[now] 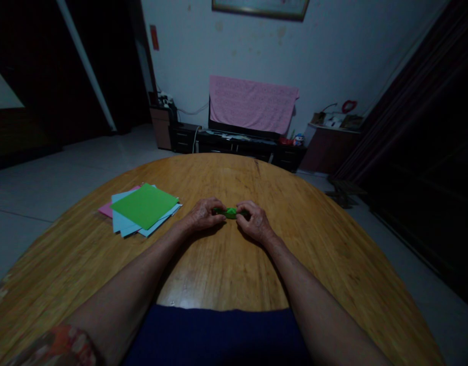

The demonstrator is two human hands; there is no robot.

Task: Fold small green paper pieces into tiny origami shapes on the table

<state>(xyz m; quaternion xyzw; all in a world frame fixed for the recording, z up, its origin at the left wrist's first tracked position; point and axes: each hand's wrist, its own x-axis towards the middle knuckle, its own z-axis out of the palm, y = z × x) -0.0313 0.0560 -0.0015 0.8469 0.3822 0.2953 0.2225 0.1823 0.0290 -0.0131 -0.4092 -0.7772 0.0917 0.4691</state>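
Folded green paper (229, 213) is gripped at both ends by the curled fingertips of the left hand (203, 214) and the right hand (255, 221), over a round wooden table (226, 269). Stacked green, blue and pink paper sheets (144, 208) are laid to the left. Beyond the table, a pink cloth (252, 104) is draped over a television (237, 130).

Folded green paper (230, 213), ends hidden
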